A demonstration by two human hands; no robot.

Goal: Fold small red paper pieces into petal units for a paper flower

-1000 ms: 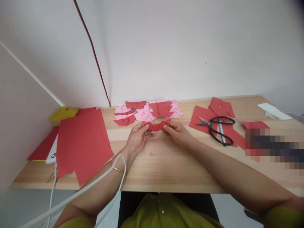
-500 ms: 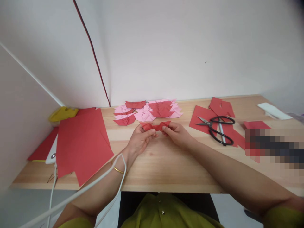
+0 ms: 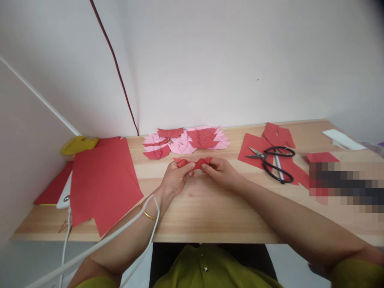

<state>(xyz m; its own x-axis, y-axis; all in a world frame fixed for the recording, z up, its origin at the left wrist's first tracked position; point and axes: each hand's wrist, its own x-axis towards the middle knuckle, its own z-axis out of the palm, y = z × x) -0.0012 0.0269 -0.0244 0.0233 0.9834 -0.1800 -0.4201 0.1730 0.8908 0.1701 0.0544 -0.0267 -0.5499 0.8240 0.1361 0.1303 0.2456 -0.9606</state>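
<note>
A small folded red paper piece (image 3: 198,163) is held between my two hands, just above the table. My left hand (image 3: 176,176) pinches its left end, thumb on the near side. On the right end, my right hand (image 3: 221,171) grips with thumb and fingers closed. The fingers hide parts of the folds. Behind the hands, against the wall, lie several folded pink paper pieces (image 3: 182,145) and folded red paper pieces (image 3: 204,138), overlapping in rows.
Black-handled scissors (image 3: 264,157) lie slightly spread on red paper scraps (image 3: 250,146) to the right. Large red sheets (image 3: 103,184) cover a white power strip (image 3: 63,199) at left, near a yellow packet (image 3: 79,145). A white cable (image 3: 99,243) crosses over my left forearm.
Both hands have drawn slightly closer together on the folded red paper, and its ends have tilted and lowered a little. The view has shifted slightly.
</note>
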